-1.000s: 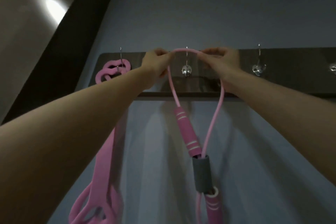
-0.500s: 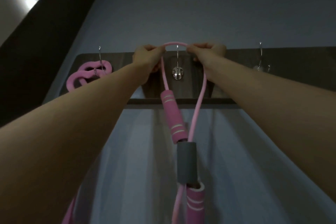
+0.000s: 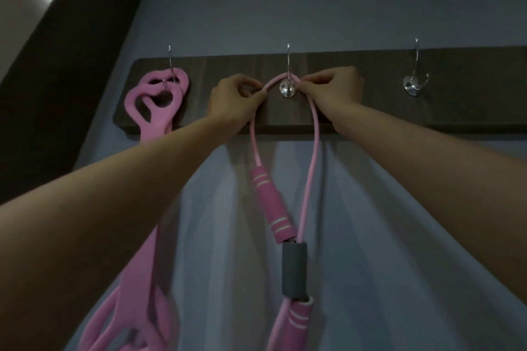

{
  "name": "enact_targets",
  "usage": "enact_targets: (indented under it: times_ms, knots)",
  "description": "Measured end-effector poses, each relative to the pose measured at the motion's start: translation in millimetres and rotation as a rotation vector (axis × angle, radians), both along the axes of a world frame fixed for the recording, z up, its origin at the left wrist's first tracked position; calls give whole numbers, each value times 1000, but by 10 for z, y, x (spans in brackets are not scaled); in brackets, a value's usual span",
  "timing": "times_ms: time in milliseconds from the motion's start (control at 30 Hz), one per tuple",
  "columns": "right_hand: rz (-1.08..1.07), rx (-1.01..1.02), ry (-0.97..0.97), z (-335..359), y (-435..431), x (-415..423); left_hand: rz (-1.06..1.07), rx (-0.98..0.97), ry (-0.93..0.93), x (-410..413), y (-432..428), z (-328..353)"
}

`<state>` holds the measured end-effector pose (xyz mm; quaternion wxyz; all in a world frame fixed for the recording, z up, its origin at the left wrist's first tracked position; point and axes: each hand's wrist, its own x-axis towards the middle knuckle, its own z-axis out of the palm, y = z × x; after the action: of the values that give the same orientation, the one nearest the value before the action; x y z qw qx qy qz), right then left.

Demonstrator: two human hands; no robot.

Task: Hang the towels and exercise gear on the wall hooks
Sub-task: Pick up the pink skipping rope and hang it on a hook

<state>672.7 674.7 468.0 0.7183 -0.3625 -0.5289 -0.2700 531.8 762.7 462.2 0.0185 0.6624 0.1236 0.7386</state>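
One pale grey-blue wall fills most of the dim view, with a dark upright strip along its left side. Across the wall runs a long dark wooden board carrying three shiny metal hooks. Two bare forearms reach up to it from the bottom corners. From the left hook hangs a wide, flat pink band, looped over the prong and trailing down behind the left forearm to the lower edge of the view. The skipping rope is a thin pink cord, arched over the middle hook just above its round base, with both strands dropping down the wall below the board. The left strand ends in a pink foam handle marked with pairs of pale rings at each end. Below it a grey foam sleeve sits around the cord, and a second pink handle with the same pale rings shows beneath that, cut off by the bottom edge. The left hand pinches the cord just left of the hook, fingers curled round it against the board. The right hand pinches the cord just right of the hook, fingertips touching it beside the hook's base. The right hook stands well apart from both hands.
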Motion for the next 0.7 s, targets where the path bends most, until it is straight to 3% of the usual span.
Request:
enact_targets:
  times_ms: [133,300,433,700]
  knots:
    - [-17,-63,-4,-175,-24,-20,-43,-33,51,-14,-81,-173]
    - [-5,-189,-151,-557,-181,-49,-167,-94,127,-52,-277,-435]
    - [-35,-232,-225,-950,-422,-30,-3,-15,253,-134,-497,-805]
    - [-240,-308,-324,-1992,-1029,-15,164,85,322,-426,-989,-1771]
